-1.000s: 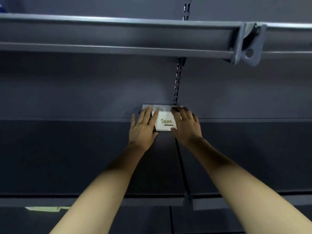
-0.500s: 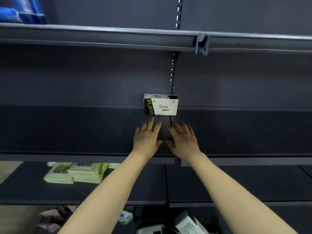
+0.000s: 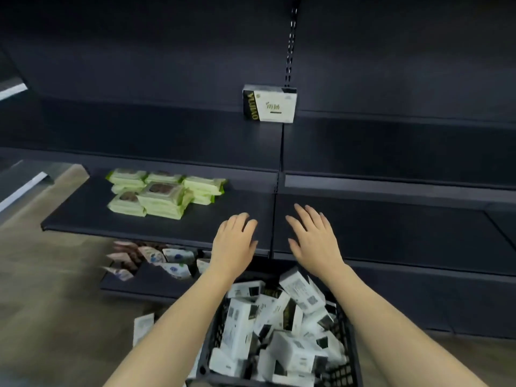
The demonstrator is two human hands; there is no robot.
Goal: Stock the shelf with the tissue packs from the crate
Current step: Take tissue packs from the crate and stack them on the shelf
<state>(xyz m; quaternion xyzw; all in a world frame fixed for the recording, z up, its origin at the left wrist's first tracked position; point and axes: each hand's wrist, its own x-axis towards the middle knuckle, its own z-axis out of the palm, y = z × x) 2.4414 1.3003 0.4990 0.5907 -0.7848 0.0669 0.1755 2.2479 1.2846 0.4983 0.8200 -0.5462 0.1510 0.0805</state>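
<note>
Here both hands are empty and hover palm-down, fingers loosely spread. The left hand (image 3: 234,241) has its fingers slightly bent, the right hand (image 3: 312,236) has them straighter and wider apart; neither touches anything. Just below and toward the person from the two hands sits a dark crate (image 3: 346,344), heaped with white tissue packs (image 3: 290,356) lying at all angles, some on edge, some flat. Well above and beyond the hands, roughly between them, one tissue pack (image 3: 269,103) stands on the upper shelf (image 3: 167,138) against the back panel. It stands upright on a long edge, its long axis running left to right, its white printed face toward the camera and a dark end band with lettering on its left side. Beyond the left hand and off to its left, on the middle shelf (image 3: 237,199), lies a cluster of pale green wipe packs (image 3: 164,195), stacked flat. Below the left hand, on a lower shelf (image 3: 150,280), small pouches (image 3: 167,261) lie blurred.
</note>
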